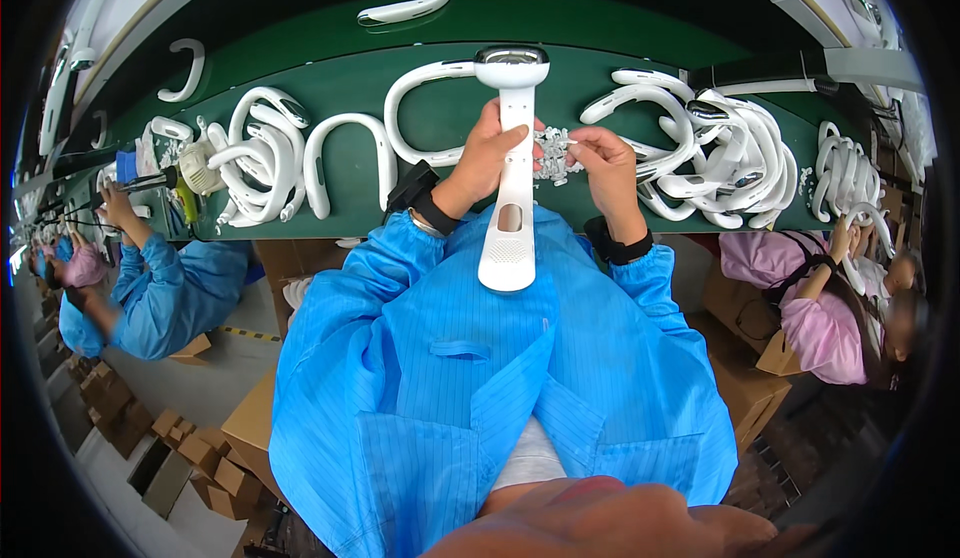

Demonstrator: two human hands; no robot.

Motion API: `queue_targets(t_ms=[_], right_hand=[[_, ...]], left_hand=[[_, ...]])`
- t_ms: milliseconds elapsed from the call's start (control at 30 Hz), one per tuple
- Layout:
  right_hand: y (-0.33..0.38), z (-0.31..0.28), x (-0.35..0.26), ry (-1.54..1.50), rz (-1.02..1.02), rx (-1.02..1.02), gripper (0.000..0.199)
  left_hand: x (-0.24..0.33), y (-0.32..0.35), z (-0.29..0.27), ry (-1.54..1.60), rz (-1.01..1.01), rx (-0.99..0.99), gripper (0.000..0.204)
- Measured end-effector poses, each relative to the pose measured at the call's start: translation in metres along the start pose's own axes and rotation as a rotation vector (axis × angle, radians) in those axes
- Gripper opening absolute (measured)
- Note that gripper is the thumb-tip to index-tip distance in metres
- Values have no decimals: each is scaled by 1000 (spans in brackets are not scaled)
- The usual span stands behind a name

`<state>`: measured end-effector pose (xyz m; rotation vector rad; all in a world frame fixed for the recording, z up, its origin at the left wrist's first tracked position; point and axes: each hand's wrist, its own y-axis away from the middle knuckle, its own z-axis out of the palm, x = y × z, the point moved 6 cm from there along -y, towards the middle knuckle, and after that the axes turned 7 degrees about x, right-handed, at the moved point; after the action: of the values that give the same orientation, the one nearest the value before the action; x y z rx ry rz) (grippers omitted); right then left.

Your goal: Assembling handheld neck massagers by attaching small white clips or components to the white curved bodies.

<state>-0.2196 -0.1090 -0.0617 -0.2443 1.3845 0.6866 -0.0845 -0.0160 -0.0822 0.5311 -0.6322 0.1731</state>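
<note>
My left hand (482,161) is wrapped round the shaft of a long white plastic housing (517,113). The housing has a wide rounded head with a shiny dark top at the far end. Its near end flares, with an oval opening and a patch of small holes, and reaches toward my chest. Just right of the shaft lies a pile of small whitish plastic pieces (553,166). Over that pile's right edge my right hand (612,170) is closed in a pinch, with a small whitish piece at its fingertips. The piece's exact shape is too small to tell.
A curved white tube (400,108) lies behind my left hand, another arched one (385,153) beside it. Heaps of curved white parts stand left (262,163) and right (740,158) on the green bench (590,206). Co-workers in blue (180,293) and pink (825,328) sit either side.
</note>
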Motion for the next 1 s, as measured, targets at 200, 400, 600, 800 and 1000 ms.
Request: queue_targets(t_ms=[200,400,600,800,1000], right_hand=[[0,14,-21,-146,-10,-72,12],[3,19,-26,-119,8,-100,12],[7,25,-33,-84,36,-140,10],[11,25,-41,14,109,-106,10],[18,27,-39,80,96,-54,13]], left_hand=[[0,2,18,-3,-3,-57,57],[7,9,28,-64,1,-88,68],[8,7,33,-16,19,-67,63],[1,9,38,117,16,-123,51],[0,10,36,56,49,-94,39]])
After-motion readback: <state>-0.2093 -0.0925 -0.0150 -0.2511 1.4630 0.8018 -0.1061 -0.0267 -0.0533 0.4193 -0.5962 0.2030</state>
